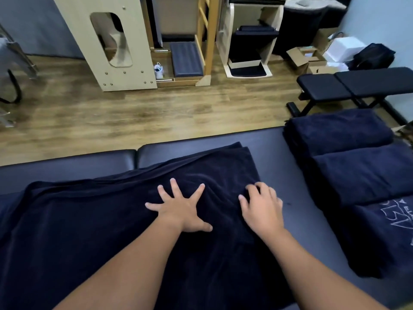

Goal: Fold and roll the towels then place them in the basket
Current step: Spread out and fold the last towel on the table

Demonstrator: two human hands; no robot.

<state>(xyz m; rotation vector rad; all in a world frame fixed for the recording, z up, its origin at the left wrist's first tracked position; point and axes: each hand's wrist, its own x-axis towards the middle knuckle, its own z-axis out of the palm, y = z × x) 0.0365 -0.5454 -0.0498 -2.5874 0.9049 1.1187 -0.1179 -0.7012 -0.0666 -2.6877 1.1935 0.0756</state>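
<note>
Towel in work: dark navy towel (125, 220) lies spread across the near part of the padded table (279, 153), already doubled, with a layered edge showing at its far right corner; it trails off the left and near edges of the view.
Left hand: left hand (178, 206) lies flat on the towel's middle with fingers splayed wide, holding nothing; judged to be pinning the cloth so it does not slide while the other end is worked.
Right hand: right hand (261, 204) sits at the towel's right edge with fingers curled into the fabric, seemingly pinching that edge; probably to start a fold or the first turn of a roll from this end.
Why this end: the right edge is the short, tidy one, so a roll begun here should run leftward along the length.
Waiting towels: folded stack (339, 128) at the far right of the table, a second folded towel (366, 173) just nearer, and a third, printed towel (384, 233) nearest; they are kept within reach of the right hand.
Writing: pale line lettering or a logo (397, 213) on the printed towel; cut off by the frame and not readable.
Basket: not seen in this view.
Progress: judged early; no rolled towel is visible.
Surroundings: wooden floor (134, 113) beyond the table, and a black bench (357, 83) at far right.
</note>
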